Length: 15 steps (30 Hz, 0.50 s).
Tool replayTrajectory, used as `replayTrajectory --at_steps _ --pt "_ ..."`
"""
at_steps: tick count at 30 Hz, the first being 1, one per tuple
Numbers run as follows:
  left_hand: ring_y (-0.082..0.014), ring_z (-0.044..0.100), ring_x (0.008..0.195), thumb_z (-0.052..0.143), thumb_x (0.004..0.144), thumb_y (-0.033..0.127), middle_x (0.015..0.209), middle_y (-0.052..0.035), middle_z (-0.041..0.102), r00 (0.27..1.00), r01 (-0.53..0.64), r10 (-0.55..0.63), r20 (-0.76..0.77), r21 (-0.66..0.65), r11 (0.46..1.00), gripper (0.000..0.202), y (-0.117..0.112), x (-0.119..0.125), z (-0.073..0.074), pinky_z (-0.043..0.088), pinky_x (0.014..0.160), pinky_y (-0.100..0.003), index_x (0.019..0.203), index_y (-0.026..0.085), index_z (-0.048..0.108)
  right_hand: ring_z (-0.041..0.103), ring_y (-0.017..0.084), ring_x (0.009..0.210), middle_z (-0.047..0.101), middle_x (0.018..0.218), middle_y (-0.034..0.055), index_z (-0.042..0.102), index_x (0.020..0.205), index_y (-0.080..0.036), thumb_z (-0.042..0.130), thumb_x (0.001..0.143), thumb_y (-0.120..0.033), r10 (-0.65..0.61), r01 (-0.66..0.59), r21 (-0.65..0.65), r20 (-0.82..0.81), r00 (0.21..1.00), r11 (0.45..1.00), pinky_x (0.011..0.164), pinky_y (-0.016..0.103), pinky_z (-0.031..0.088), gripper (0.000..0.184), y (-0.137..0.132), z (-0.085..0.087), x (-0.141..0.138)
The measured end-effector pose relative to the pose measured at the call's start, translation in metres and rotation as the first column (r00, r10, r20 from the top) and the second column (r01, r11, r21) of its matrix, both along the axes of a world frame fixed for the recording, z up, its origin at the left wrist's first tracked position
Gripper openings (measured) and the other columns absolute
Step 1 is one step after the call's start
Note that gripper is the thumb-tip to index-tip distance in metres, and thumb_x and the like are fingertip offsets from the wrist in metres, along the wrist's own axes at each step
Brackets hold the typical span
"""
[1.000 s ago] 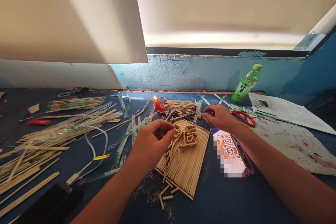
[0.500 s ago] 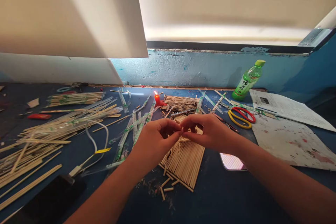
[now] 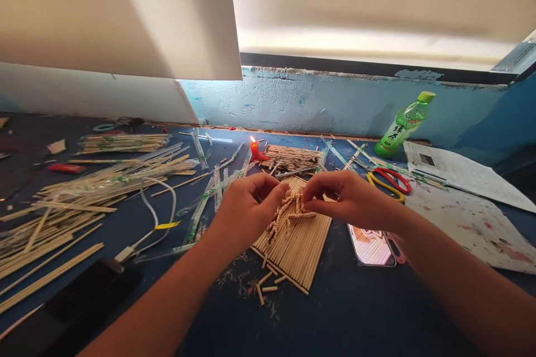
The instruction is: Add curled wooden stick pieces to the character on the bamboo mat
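Just parted, left hand point(image 3: 249, 203) and right hand point(image 3: 349, 195) are over the panel point(image 3: 307, 248); whether the fingers point(image 3: 274, 199) grasp anything, I cannot tell.

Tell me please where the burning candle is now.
In the head view, the burning candle stands just left of centre, beyond the left hand, just left of the dark-stained stick panel.

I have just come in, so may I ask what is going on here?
A person's left hand and right hand reach over a panel of wooden sticks, both close to the raised pattern of small pieces on it. Whether they pinch anything is unclear. Beyond the panel, to the left, a red candle burns; a partly hidden phone lies to the panel's right.
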<state>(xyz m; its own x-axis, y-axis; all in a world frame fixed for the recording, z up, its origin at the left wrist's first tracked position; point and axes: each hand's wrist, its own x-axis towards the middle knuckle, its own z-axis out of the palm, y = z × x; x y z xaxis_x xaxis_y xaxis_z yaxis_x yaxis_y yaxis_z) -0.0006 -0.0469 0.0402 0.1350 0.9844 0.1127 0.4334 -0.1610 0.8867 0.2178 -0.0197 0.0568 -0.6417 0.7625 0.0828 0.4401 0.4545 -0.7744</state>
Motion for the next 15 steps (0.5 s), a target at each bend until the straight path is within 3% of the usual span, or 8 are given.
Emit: replayTrajectory --at_steps 4,7,15 --pt "-0.0131 0.057 0.062 0.061 0.088 0.044 0.07 -0.0009 0.066 1.0 -0.001 0.001 -0.017 0.025 1.0 0.028 0.003 -0.001 -0.008 0.042 0.054 -0.025 0.082 0.018 0.068 0.06 0.01 0.077 0.069 0.086 -0.0018 0.068 0.092 -0.02 0.062 0.086 -0.017 0.135 -0.135 0.011 0.034 0.99 0.991 0.068 0.023 0.046 0.009 -0.008 -0.005 -0.007" --pt "-0.0121 0.056 0.061 0.06 0.089 0.044 0.07 0.0 0.066 0.999 0.006 -0.005 -0.034 0.042 0.999 0.027 0.004 -0.001 -0.01 0.042 0.055 -0.025 0.081 0.019 0.067 0.061 0.011 0.079 0.069 0.089 -0.0017 0.066 0.094 -0.02 0.061 0.085 -0.011 0.194 -0.205 0.103 0.114 0.974 0.973 0.073 0.025 0.047 0.014 -0.016 -0.01 -0.016" --pt "-0.0111 0.058 0.062 0.06 0.09 0.043 0.074 0.0009 0.069 0.999 0.014 -0.011 -0.049 0.068 0.998 0.027 0.002 0.001 -0.01 0.045 0.059 -0.024 0.082 0.019 0.069 0.06 0.015 0.094 0.065 0.102 0.005 0.069 0.094 -0.018 0.06 0.091 -0.018 0.322 -0.347 0.248 0.136 0.937 0.905 0.084 0.028 0.046 0.009 -0.014 -0.024 -0.022"
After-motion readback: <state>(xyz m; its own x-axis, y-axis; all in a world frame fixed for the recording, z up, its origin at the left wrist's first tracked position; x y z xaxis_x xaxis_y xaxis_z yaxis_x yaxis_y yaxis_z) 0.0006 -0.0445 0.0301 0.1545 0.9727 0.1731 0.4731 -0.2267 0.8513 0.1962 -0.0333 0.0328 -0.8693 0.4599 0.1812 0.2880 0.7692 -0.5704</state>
